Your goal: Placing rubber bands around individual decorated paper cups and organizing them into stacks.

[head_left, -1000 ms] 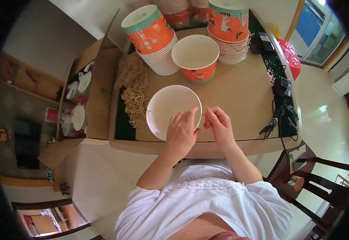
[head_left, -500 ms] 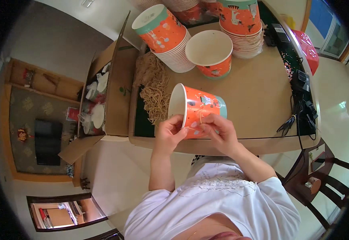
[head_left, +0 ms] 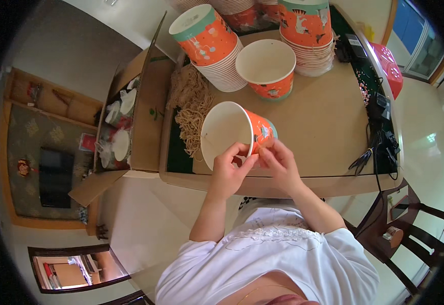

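Note:
An orange paper bucket point(head_left: 225, 133) with a pale inside and a teal base lies tipped on its side, its mouth facing left. My left hand point(head_left: 230, 170) is closed on the near part of its rim, thumb outside and fingers at the opening. The fingers of my right hand point(head_left: 281, 163) are pinched together against the printed outer wall, close to the left thumb; what they hold is hidden. A thin pale strand shows faintly inside the mouth. Left of the bucket lies a heap of tan string point(head_left: 193, 114).
A second bucket point(head_left: 266, 63) stands upright behind. Stacks of upturned buckets point(head_left: 209, 46) point(head_left: 306, 30) rise at the back. An open carton point(head_left: 148, 114) with wrapped buckets adjoins the table's left side. Black cables and adapters point(head_left: 382, 137) lie along the right edge.
The bucket has turned so that its mouth faces more toward me and shows more of its inside. Both hands stay on it; the left has moved slightly right.

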Motion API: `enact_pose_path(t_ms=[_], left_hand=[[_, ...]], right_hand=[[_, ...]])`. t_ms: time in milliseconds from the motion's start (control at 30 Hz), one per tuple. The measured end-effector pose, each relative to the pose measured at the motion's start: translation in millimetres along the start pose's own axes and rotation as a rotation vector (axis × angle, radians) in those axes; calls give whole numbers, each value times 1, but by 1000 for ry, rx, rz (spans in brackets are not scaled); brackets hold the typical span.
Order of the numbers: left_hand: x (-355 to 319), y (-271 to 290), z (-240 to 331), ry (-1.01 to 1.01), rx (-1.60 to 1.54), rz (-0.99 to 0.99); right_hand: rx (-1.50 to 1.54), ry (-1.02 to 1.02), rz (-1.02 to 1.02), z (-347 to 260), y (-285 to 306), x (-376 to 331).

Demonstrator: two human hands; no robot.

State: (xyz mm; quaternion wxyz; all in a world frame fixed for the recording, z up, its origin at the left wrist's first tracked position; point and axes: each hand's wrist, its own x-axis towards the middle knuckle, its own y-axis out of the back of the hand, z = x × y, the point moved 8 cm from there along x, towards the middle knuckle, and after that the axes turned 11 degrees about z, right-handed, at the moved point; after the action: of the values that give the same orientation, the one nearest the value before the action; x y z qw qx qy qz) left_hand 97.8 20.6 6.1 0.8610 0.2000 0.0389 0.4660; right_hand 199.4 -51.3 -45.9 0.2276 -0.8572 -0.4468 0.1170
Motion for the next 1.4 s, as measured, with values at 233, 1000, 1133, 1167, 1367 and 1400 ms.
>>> enact_pose_path(t_ms=[233, 1000, 1133, 1167, 1367, 1400], left_hand=[[-4, -2, 7, -8, 5, 89], [1, -9, 4, 46, -31, 49], [3, -6, 2, 54, -44, 52], [3, -7, 4, 46, -54, 41], [1, -9, -2, 59, -65, 37], [1, -8, -5, 72, -93, 40]], right_hand=[[611, -208, 280, -5, 54, 31], [-389, 383, 71, -57, 9, -4], [-475, 381, -69, -49, 1, -4], [-457, 352, -53, -47, 2, -6], [-443, 461, 42, -55, 10, -5], [-445, 433, 32, -53, 10, -5]])
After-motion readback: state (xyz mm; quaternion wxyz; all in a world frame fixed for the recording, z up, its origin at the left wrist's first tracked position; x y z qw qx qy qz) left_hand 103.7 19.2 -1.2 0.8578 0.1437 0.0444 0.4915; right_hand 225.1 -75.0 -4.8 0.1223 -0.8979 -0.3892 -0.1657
